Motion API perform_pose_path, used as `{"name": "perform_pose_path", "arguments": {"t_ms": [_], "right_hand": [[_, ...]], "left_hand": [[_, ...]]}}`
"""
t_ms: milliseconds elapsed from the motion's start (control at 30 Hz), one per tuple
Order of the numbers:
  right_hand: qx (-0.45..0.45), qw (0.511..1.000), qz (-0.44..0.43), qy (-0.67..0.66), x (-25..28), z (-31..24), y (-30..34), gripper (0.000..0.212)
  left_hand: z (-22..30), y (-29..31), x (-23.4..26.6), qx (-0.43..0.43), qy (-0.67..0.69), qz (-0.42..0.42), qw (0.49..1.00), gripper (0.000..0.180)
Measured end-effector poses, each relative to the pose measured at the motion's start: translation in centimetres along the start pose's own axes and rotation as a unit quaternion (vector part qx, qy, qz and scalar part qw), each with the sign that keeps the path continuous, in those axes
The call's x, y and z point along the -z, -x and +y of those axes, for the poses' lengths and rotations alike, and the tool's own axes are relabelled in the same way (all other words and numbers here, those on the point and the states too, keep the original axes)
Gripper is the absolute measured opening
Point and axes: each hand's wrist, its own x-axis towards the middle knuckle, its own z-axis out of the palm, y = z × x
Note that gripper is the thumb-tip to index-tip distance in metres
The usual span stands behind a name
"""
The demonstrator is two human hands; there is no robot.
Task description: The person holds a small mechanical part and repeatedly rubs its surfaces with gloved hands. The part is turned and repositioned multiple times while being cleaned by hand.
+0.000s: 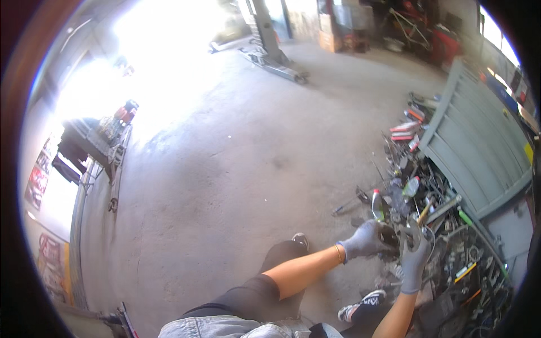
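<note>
Grey work gloves cover both hands, low and right of the middle, over a heap of loose parts and tools [445, 239]. My left hand [365, 241] is closed round a dark, rounded part [387, 235]; its exact kind is not clear. Just to the right, my right hand [416, 256] has its fingers bent in a curve, close to the dark part. What sits in those fingers blends into the heap behind and cannot be made out. A clear bottle with a red cap [376, 204] stands just beyond my left hand, and another bottle [411, 187] leans farther back.
A grey metal cabinet panel [479, 138] rises at the right behind the heap. Red-and-white boxes [403, 132] lie at its far end. A lift post [262, 34] stands on the concrete floor [225, 169] at the back. Wheeled equipment [98, 143] is at the left.
</note>
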Motion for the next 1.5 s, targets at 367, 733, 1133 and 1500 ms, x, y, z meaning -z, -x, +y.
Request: {"name": "perform_pose_path", "arguments": {"t_ms": [367, 733, 1133, 1500], "right_hand": [[-0.136, 0.962, -0.003, -0.235, 1.1, 3.9, -0.3, 0.044], [0.082, 0.996, -0.007, -0.040, 2.1, 0.0, 0.5, 0.040], [0.061, 0.994, 0.013, 0.094, 3.0, 0.6, 0.7, 0.044], [0.143, 0.966, 0.057, 0.206, -0.1, 0.6, 0.9, 0.032]], "left_hand": [[-0.2, -0.7, -0.6, 0.009, -0.065, -0.008, 0.998, 0.035], [-0.4, -2.2, 1.1, 0.047, 0.049, 0.021, 0.997, 0.054], [1.1, -1.2, 1.1, 0.104, 0.061, 0.009, 0.993, 0.059], [0.5, -0.7, 0.8, 0.129, 0.042, 0.048, 0.990, 0.045]]}}
